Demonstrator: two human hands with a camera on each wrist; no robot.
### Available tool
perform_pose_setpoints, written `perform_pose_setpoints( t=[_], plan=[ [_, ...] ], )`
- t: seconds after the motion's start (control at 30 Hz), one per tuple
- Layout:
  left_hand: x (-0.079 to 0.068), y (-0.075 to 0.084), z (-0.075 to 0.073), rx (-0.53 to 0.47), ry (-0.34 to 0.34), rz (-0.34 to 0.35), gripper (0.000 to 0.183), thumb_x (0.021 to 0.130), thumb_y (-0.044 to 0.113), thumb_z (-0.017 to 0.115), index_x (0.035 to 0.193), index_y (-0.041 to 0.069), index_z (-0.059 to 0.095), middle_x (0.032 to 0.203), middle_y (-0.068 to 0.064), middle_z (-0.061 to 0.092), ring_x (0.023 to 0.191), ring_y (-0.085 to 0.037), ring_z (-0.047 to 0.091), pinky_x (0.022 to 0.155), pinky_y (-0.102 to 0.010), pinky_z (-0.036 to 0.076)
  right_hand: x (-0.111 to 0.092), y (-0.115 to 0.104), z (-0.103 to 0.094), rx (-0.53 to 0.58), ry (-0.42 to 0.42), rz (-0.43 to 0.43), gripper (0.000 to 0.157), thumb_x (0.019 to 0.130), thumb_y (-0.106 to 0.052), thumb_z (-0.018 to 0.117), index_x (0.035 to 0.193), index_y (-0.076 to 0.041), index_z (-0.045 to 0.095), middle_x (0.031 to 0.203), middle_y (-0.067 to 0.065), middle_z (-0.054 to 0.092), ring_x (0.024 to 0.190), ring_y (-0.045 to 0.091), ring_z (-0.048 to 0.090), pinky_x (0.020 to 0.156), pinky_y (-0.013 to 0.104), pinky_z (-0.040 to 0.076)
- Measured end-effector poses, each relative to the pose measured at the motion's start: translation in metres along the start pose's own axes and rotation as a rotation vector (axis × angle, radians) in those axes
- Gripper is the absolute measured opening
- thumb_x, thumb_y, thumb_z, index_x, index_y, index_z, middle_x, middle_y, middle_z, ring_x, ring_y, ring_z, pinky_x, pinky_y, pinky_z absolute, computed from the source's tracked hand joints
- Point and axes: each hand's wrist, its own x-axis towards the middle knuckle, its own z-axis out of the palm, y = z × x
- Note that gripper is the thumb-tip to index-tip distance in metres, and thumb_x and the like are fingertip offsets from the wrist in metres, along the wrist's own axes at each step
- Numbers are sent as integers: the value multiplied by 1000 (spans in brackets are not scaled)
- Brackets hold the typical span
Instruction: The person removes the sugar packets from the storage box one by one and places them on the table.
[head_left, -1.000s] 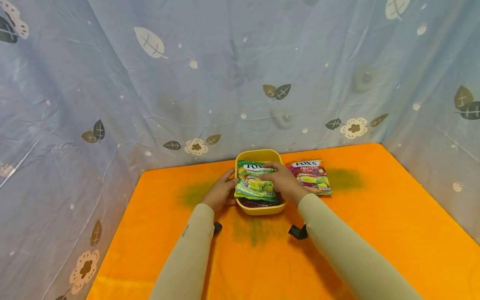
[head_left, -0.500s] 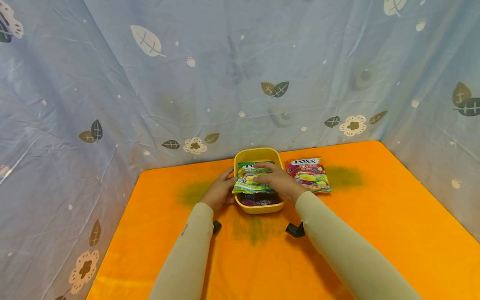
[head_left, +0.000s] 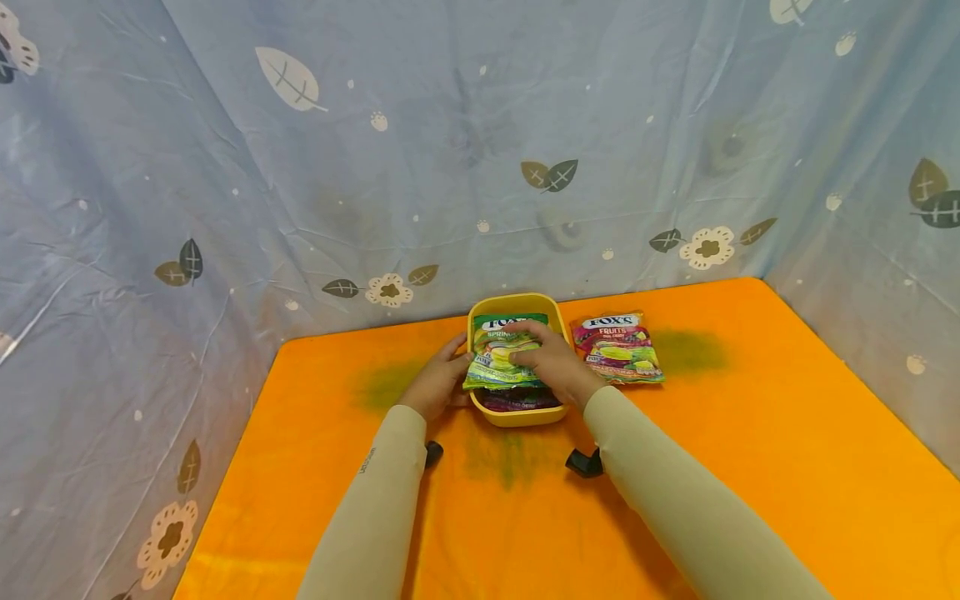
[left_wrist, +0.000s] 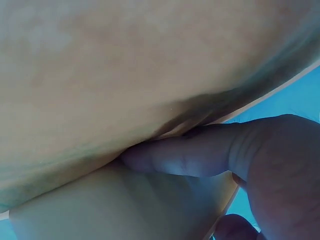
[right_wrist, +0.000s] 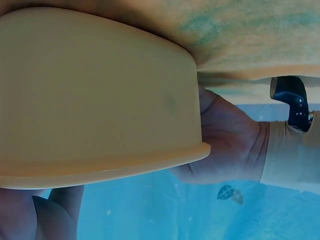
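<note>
Ok, R hand (head_left: 555, 365) has thumb + fingers over the face of the green Fox's pkt (head_left: 491, 357); can't tell if it's pinching or only pressing. Pkt lies in the mouth of the yellow box (head_left: 525, 419), lower left corner over the rim. Left of that, L hand (head_left: 437, 382) grips the box's outer side. Just nearer than the R fingers, inside the box, a dark purple pkt (head_left: 519, 401) shows partly. Right of R hand, beside the box: red Fox's pkt (head_left: 621, 354), flat on orange cloth (head_left: 510, 533). Farther back, blue leaf-print curtain (head_left: 450, 183)
</note>
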Motion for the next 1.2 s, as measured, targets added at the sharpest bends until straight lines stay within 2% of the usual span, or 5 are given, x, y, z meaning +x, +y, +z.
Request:
perform_pose_setpoints(
  t=[0.27,0.57,0.8,1.2],
  plan=[
    [0,1,0,-18,-10,-1,54,99,37,52,147,42,31,132,-3,53,100,-26,63,74,-45,55,-2,0,3,-52,-12,-5,45,95,-10,60,135,-31,53,143,1,35,106,28,54,86,39,48],
    [1,0,-1,-29,-11,0,52,98,39,54,145,45,33,132,-2,53,102,-26,63,75,-46,55,1,2,4,-13,11,-4,40,94,-13,62,131,-29,57,129,5,46,100,29,56,81,36,51],
    [1,-1,-1,-47,-30,-5,53,97,39,54,145,45,32,136,-3,49,102,-26,63,77,-46,54,2,5,4,-12,24,-32,42,93,-13,63,130,-31,57,131,3,45,101,29,56,81,37,51],
    [-2,4,1,-15,-8,-12,54,97,40,55,146,43,32,128,-4,55,99,-27,64,75,-46,55,0,4,5,-16,52,-36,42,93,-15,65,127,-38,59,131,0,44,102,28,56,83,37,51]
  ],
)
